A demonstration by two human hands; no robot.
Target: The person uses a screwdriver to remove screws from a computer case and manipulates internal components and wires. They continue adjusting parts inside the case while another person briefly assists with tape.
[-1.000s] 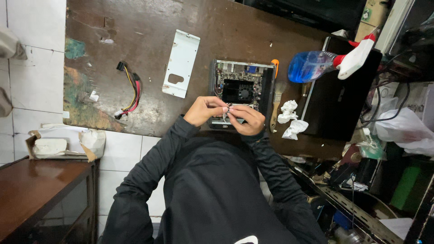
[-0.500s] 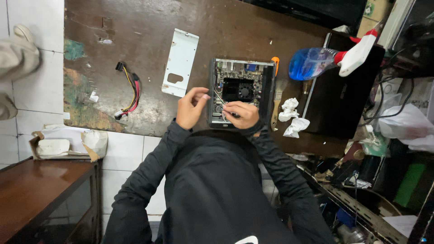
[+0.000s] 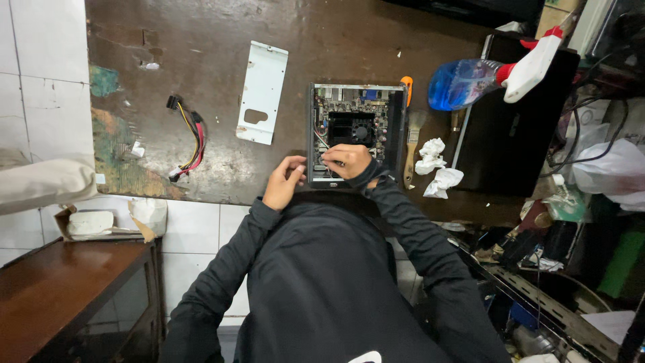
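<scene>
Two hands on open computer case (image 3: pixel 356 134): our right hand (image 3: pixel 347 161) fingers pinched inside; left hand (image 3: pixel 283 183) at 9 o'clock, fingers loosely curled, empty.

Blue spray bottle (image 3: pixel 463 83) w/ red & white top. White metal plate (image 3: pixel 262 92). Red, yellow & black wires (image 3: pixel 190 138). Black sleeves (image 3: pixel 403 222). Dark brown table (image 3: pixel 201 33).

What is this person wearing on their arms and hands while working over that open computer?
Both arms are covered by long black sleeves that fit snugly and end in close cuffs at the wrists. The left hand and right hand are bare: no gloves show. No rings or watch can be made out, and the sleeves show no markings.
</scene>
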